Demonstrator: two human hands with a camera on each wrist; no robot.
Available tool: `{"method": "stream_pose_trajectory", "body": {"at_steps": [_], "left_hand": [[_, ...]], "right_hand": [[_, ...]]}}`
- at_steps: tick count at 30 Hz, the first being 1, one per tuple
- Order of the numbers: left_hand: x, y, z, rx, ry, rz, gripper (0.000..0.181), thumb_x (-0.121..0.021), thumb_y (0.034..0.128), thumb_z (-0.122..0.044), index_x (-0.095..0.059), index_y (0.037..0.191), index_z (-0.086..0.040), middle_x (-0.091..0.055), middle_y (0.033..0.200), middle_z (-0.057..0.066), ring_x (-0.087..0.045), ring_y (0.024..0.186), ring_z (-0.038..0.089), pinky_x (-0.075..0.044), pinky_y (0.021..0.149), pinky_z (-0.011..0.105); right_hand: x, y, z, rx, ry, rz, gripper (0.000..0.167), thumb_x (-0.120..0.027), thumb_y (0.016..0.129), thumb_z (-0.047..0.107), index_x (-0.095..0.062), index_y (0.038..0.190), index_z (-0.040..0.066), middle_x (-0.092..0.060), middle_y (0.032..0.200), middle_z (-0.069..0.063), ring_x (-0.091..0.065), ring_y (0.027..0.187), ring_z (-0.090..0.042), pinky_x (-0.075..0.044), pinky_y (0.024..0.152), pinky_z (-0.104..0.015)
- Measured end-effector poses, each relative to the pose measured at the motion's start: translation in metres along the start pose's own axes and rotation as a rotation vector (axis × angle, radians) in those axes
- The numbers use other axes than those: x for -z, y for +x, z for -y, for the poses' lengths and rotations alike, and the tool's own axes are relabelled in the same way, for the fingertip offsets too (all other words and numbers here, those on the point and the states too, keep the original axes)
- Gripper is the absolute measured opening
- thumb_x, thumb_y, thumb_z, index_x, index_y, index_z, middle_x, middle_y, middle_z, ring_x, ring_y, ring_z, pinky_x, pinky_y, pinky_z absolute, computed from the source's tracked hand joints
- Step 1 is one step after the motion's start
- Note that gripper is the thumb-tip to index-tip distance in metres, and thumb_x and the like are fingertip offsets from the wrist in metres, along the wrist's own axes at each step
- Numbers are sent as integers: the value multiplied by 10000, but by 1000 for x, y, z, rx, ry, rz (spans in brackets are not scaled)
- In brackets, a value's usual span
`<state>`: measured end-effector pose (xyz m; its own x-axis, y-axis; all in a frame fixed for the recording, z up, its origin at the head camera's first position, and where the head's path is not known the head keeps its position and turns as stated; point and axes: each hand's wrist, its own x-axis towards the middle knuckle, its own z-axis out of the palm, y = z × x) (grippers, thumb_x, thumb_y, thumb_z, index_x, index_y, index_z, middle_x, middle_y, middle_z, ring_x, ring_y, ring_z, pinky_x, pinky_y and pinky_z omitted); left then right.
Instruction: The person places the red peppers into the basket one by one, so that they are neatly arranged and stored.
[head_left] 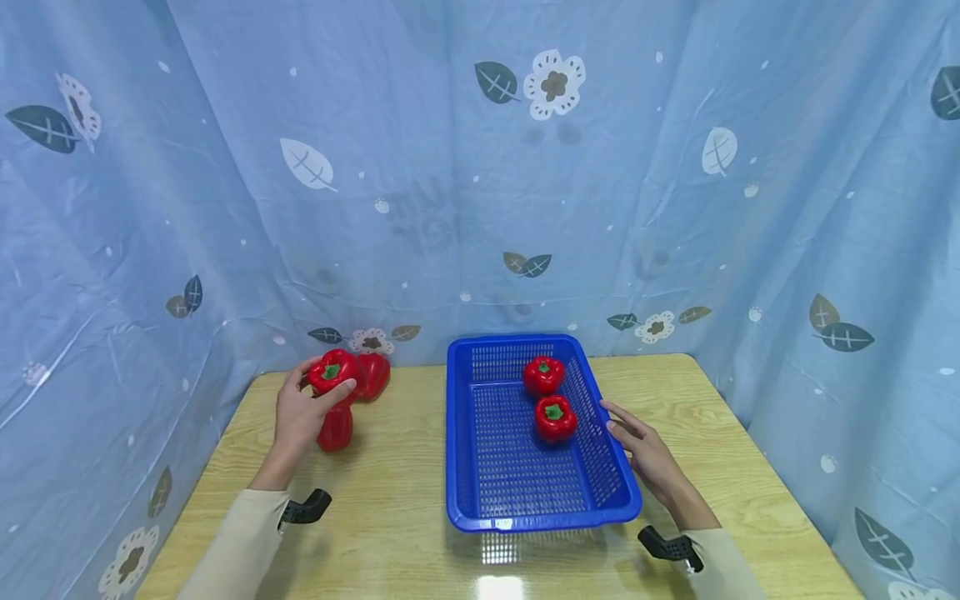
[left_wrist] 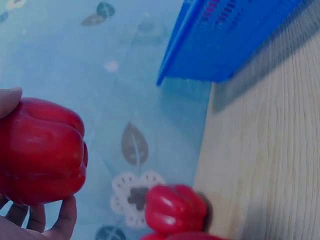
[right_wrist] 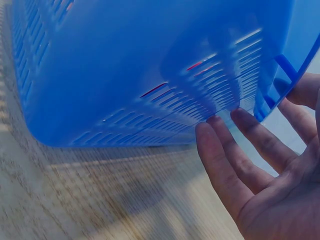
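My left hand (head_left: 298, 410) grips a glossy red bell pepper (head_left: 330, 372) with a green stem, thumb on one side and fingers on the other. In the left wrist view the same held pepper (left_wrist: 42, 152) appears up close. Beside and beneath it on the table lie other red bell peppers, one behind to the right (head_left: 374, 377) and one nearer (head_left: 335, 430). A blue slotted plastic basket (head_left: 459, 433) stands right of them, holding two red bell peppers (head_left: 555, 418). At its right side, my right hand (head_left: 651, 454) rests extended fingers (right_wrist: 260, 140) against the outer wall, thumb by the rim.
The light wood table (head_left: 397, 483) ends at the back and sides against a blue curtain (head_left: 420, 167) printed with leaves and flowers. A black wrist mount (head_left: 306, 507) sticks out from the left sleeve, and another (head_left: 670, 547) from the right.
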<state>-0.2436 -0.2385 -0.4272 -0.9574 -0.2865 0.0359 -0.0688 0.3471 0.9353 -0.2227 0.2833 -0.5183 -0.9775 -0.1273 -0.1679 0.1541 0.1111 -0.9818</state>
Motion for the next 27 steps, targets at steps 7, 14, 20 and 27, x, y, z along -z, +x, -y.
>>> {"method": "stream_pose_trajectory", "body": {"at_steps": [7, 14, 20, 27], "left_hand": [[-11, -11, -14, -56, 12, 78, 802, -754, 851, -358, -336, 1494, -121, -410, 1480, 150, -413, 1329, 338, -499, 1013, 499], [-24, -23, -19, -97, -9, 124, 785, -791, 821, -337, -384, 1462, -136, -440, 1442, 108, -459, 1288, 303, -547, 922, 346], [-37, -35, -26, -152, -40, 184, 770, -814, 801, -304, -409, 1441, -166, -448, 1422, 96, -486, 1264, 320, -578, 903, 412], [-56, -49, -39, -242, -36, 258, 750, -830, 776, -285, -442, 1413, -201, -492, 1385, 74, -544, 1217, 343, -601, 837, 416]], "right_hand": [[0, 2, 1, -4, -3, -3, 606, -510, 1005, 433, -319, 1541, 228, -364, 1555, -190, -627, 1158, -165, -573, 913, -412], [1, 1, -1, -3, -8, -2, 603, -513, 1002, 435, -322, 1539, 237, -377, 1548, -187, -639, 1142, -157, -574, 914, -406], [0, 1, -4, 4, -1, -5, 607, -528, 993, 439, -337, 1532, 235, -396, 1536, -185, -642, 1145, -185, -575, 911, -418], [3, 4, -6, 13, -3, 3, 601, -509, 1005, 431, -319, 1540, 234, -394, 1536, -186, -647, 1121, -144, -578, 904, -413]]}}
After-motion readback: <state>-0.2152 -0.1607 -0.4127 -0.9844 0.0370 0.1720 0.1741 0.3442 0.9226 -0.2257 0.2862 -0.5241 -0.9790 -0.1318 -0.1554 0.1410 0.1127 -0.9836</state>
